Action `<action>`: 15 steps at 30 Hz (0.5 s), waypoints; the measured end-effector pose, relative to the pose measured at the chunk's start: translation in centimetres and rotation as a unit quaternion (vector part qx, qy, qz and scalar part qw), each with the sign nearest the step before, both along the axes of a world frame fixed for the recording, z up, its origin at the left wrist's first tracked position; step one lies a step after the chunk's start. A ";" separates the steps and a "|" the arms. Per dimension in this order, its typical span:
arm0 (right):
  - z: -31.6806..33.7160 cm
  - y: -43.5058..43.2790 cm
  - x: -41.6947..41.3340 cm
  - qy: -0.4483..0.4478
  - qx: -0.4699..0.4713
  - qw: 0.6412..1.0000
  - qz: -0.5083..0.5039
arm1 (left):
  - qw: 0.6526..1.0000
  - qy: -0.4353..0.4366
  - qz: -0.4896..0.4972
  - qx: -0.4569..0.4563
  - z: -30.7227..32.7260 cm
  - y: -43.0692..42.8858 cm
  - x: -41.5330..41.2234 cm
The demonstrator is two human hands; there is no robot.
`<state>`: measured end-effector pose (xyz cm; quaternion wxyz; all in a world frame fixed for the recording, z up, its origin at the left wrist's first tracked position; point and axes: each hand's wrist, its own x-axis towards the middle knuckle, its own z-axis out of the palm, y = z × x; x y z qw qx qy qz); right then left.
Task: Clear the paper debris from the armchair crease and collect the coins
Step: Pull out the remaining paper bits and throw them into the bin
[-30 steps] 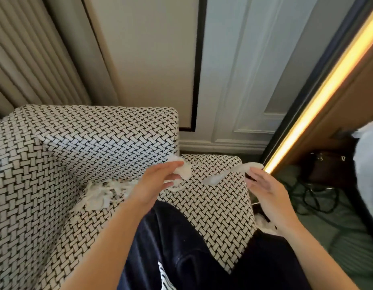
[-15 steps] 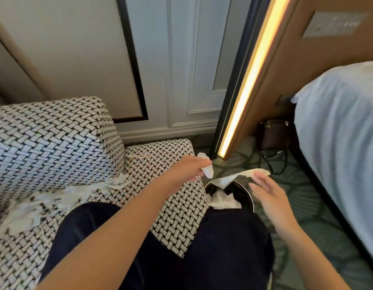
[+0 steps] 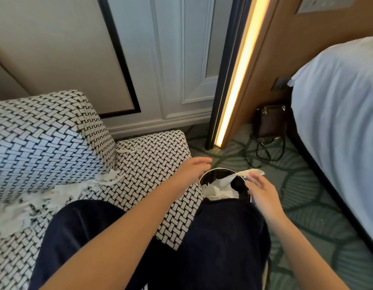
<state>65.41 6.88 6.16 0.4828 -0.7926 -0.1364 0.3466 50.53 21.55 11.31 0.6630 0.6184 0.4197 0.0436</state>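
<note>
Left hand (image 3: 195, 169) released, fingers straight, over the bin (image 3: 215, 175) beside the armchair (image 3: 152, 164) seat edge. Right hand (image 3: 264, 190) also over the bin, paper strip (image 3: 242, 175) against its fingertips; can't tell if pinched. Shredded paper debris (image 3: 55, 197) lies along the seat-back crease. Crumpled paper (image 3: 220, 192) in bin.

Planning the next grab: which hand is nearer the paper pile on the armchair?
Left. The left hand is at the bin, on its chair side, right of the pile; the right hand is across it.

head view | faces forward-down | near over armchair (image 3: 45, 143) and bin (image 3: 214, 171)
</note>
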 end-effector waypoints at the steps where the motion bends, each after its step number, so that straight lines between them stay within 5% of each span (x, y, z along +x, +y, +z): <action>1: -0.1 0.2 0.0 0.004 -0.001 1.000 0.004 | 1.000 0.003 0.008 -0.002 -0.2 0.0 -0.3; 8: 0.2 1.1 -0.9 0.005 -0.054 0.989 0.138 | 1.000 0.010 0.027 0.007 -0.8 0.1 -2.4; 15: 2.6 1.9 -2.0 -0.020 -0.046 0.990 0.131 | 0.996 -0.021 0.086 0.010 -0.1 0.2 -5.3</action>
